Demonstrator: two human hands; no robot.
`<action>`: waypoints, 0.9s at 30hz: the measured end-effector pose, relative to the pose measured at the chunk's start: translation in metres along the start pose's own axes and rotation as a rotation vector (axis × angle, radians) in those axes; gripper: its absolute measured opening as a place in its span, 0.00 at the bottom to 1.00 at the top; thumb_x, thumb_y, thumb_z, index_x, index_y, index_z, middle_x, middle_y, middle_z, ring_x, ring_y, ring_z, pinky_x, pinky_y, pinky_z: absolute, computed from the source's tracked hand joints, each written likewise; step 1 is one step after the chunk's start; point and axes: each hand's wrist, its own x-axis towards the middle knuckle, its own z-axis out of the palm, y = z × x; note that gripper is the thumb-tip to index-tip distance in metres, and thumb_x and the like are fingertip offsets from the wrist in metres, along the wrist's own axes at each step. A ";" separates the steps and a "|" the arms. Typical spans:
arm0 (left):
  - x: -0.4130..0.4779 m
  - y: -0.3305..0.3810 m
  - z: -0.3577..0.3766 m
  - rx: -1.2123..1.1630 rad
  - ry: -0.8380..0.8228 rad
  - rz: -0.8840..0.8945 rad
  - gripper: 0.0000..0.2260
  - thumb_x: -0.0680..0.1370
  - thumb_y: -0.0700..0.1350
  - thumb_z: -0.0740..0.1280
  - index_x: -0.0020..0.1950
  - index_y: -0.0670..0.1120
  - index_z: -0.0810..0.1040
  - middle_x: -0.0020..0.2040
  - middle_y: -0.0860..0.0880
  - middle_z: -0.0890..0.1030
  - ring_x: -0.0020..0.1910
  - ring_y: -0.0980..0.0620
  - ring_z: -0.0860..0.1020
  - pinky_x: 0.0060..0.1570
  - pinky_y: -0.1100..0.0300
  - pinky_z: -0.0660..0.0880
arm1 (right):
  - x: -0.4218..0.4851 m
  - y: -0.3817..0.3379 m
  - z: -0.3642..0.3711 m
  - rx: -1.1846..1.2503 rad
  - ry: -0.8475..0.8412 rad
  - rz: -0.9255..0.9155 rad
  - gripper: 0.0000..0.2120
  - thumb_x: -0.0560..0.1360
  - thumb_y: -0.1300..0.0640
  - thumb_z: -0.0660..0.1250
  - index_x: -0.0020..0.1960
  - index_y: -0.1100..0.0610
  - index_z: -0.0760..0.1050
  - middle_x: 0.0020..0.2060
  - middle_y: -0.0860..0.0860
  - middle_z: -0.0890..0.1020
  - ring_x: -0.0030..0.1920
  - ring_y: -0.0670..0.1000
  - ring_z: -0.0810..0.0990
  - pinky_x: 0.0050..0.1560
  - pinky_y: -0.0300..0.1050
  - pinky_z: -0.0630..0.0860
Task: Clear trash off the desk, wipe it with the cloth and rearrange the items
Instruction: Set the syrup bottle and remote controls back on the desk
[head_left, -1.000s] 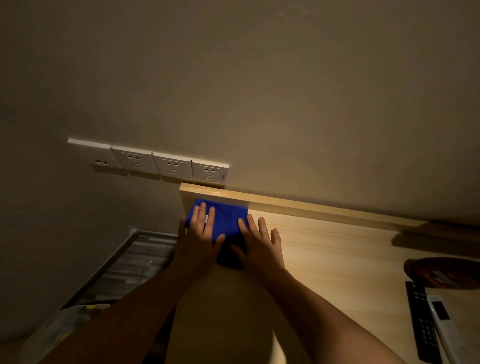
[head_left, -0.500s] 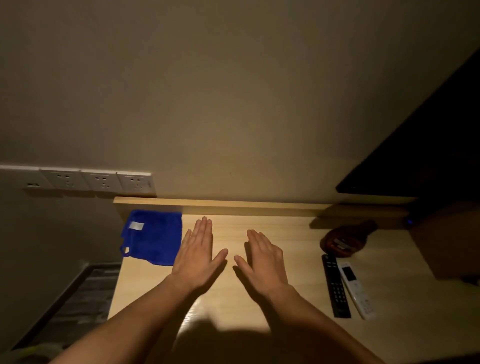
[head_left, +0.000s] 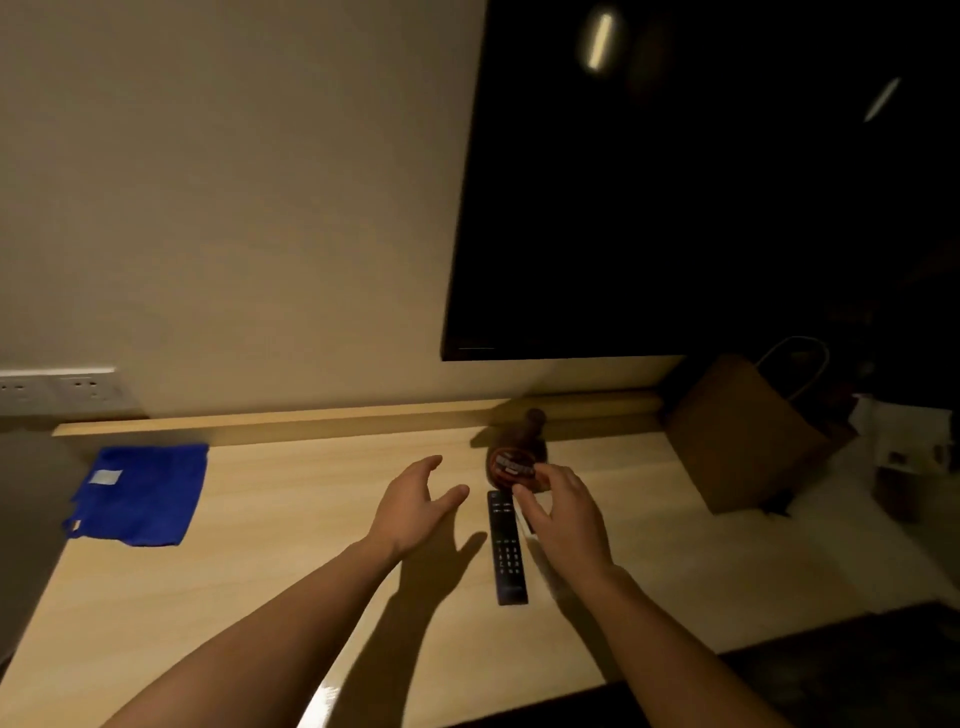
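- Head view, changes: a second ago both hands pressed flat on the blue cloth (head_left: 140, 493). Now it lies alone, spread flat, well to the left of the black remote (head_left: 506, 545), at the far left corner of the desk (head_left: 260, 613).
- Half a second ago the hands hovered palm-down, side by side, left of the black remote. Now they flank it.
- The left hand (head_left: 410, 506) is just left of the remote's far end, fingers loosely spread and relaxed, thumb pointing toward the remote, gripping nothing.
- The right hand (head_left: 566, 514) is just right of the remote, fingers gently curved and released, empty. Its fingertips reach the near edge of the dark brown object (head_left: 511, 460); whether they touch it cannot be told.
- The white remote seen earlier right of the black one is now covered by the right hand.
- Containers: a brown paper bag (head_left: 743, 436) with a thin handle stands well to the right of the remote, against the back ledge; its contents cannot be seen.
- The dark brown object, with a pale label, sits just beyond the remote's far end.
- A large dark screen (head_left: 675, 182) hangs above and behind the remote; wall sockets (head_left: 78, 387) sit far left, past the cloth.
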 end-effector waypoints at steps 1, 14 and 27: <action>0.006 0.009 0.009 0.008 -0.018 0.006 0.34 0.80 0.60 0.71 0.81 0.45 0.67 0.79 0.45 0.72 0.76 0.45 0.71 0.73 0.50 0.69 | 0.004 0.009 -0.011 -0.002 0.019 0.011 0.20 0.81 0.43 0.66 0.70 0.48 0.72 0.63 0.46 0.78 0.61 0.44 0.76 0.55 0.41 0.76; 0.135 0.018 0.060 0.169 -0.235 0.066 0.39 0.76 0.52 0.78 0.82 0.42 0.65 0.78 0.43 0.73 0.75 0.43 0.73 0.73 0.50 0.68 | 0.110 0.048 -0.021 0.081 -0.164 0.179 0.32 0.75 0.49 0.76 0.75 0.54 0.69 0.71 0.51 0.76 0.69 0.52 0.75 0.66 0.48 0.74; 0.166 -0.001 0.067 0.228 -0.309 0.202 0.23 0.79 0.47 0.73 0.73 0.49 0.72 0.62 0.47 0.84 0.61 0.45 0.82 0.61 0.52 0.78 | 0.138 0.036 0.005 0.123 -0.233 0.208 0.18 0.74 0.59 0.76 0.62 0.51 0.78 0.49 0.38 0.80 0.50 0.38 0.78 0.44 0.31 0.72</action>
